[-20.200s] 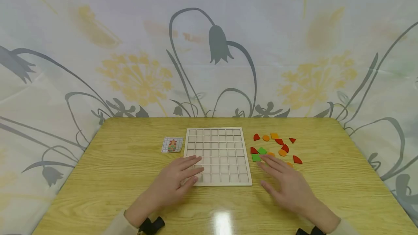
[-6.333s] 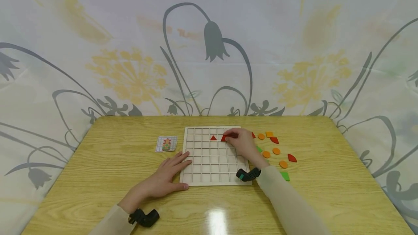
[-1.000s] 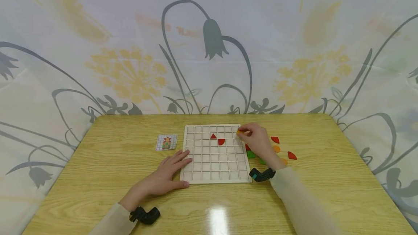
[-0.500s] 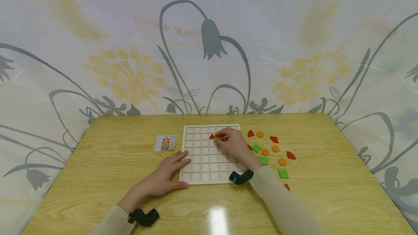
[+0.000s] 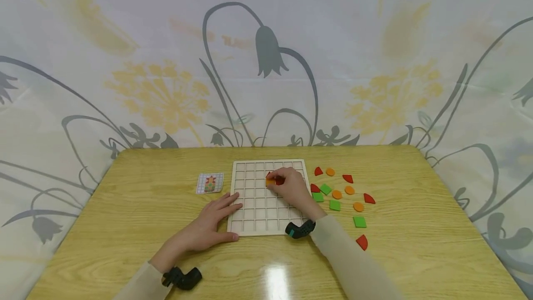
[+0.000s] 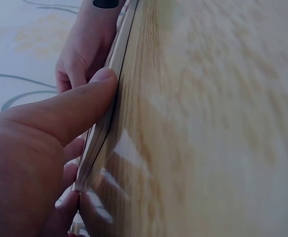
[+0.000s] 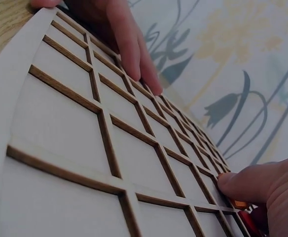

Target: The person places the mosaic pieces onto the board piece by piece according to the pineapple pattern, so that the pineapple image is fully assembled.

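Note:
A pale wooden grid board (image 5: 251, 216) lies on the table. My right hand (image 5: 290, 189) pinches an orange square tile (image 5: 270, 182) between thumb and fingers, over the board's upper middle cells; whether it touches the board I cannot tell. Right behind it peeks the tip of a red triangle tile (image 5: 269, 173), mostly covered by the fingers. A red quarter-circle tile (image 5: 281, 181) shows partly under the hand. My left hand (image 5: 206, 226) rests on the board's left edge, fingers spread on its rim and thumb at the near corner; in the left wrist view the thumb (image 6: 92, 94) touches that edge.
Left of the board lies a small pattern card (image 5: 210, 183). On the right are scattered loose tiles: green squares (image 5: 335, 205), orange circles (image 5: 358, 207) and red quarter-circles (image 5: 362, 242). A patterned cloth (image 5: 175, 59) hangs behind the table (image 5: 137, 207).
The board was bare at first; a red triangle and a red quarter-circle were then laid on it. My right hand has since carried the orange square leftward from the board's right edge. Left hand stays.

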A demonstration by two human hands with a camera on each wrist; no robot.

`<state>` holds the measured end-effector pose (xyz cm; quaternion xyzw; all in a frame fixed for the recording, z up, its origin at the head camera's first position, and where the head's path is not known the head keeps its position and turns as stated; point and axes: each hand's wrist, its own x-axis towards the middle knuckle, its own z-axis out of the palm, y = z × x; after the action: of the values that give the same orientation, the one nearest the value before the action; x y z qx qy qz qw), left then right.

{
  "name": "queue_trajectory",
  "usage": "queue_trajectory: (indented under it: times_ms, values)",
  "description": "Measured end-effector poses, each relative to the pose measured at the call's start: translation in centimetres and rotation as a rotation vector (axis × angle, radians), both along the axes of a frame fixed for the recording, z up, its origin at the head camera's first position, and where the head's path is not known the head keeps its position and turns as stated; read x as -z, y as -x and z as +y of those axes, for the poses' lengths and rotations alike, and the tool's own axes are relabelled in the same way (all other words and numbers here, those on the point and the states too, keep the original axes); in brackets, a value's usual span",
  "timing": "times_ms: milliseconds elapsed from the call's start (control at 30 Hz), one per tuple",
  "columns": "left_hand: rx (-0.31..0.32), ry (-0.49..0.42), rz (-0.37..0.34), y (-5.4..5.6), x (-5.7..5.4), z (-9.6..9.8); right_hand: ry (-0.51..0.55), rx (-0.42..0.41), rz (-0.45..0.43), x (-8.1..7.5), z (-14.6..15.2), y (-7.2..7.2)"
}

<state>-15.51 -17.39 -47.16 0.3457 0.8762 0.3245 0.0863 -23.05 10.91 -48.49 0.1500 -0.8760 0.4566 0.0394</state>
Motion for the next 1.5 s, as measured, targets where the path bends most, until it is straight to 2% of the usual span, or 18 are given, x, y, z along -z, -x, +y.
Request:
queue_trajectory:
  times_ms: [300, 500, 767, 900, 1033, 1167, 1300, 1500]
  values:
    - [-0.011, 0.002, 0.009, 0.0, 0.2, 0.0, -0.085, -0.008, 0.067, 0.0, -0.1, -0.1]
    - [-0.007, 0.01, 0.006, 0.0, 0.2, 0.0, -0.089, -0.018, 0.052, -0.1, -0.1, -0.1]
    - [-0.009, 0.002, -0.001, -0.1, 0.1, -0.1, 0.045, -0.032, 0.009, -0.7, 0.9, 0.2]
    - [-0.002, 0.002, -0.003, -0.1, 0.1, 0.0, 0.076, 0.014, -0.002, -1.3, 2.2, 0.3]
    - [-0.001, -0.002, -0.01, -0.1, 0.0, 0.0, 0.047, 0.075, 0.04, -2.0, 3.9, 0.6]
    - [-0.005, 0.0, -0.02, -0.1, 0.0, 0.0, 0.012, 0.133, 0.019, -2.4, 5.7, 0.9]
    - [-0.008, 0.005, -0.023, -0.2, -0.1, 0.0, -0.024, 0.188, -0.011, -2.3, 7.5, 1.1]
    - [0.0, 0.005, -0.022, -0.1, -0.1, 0.0, -0.117, 0.219, -0.016, -2.0, 9.6, 1.3]
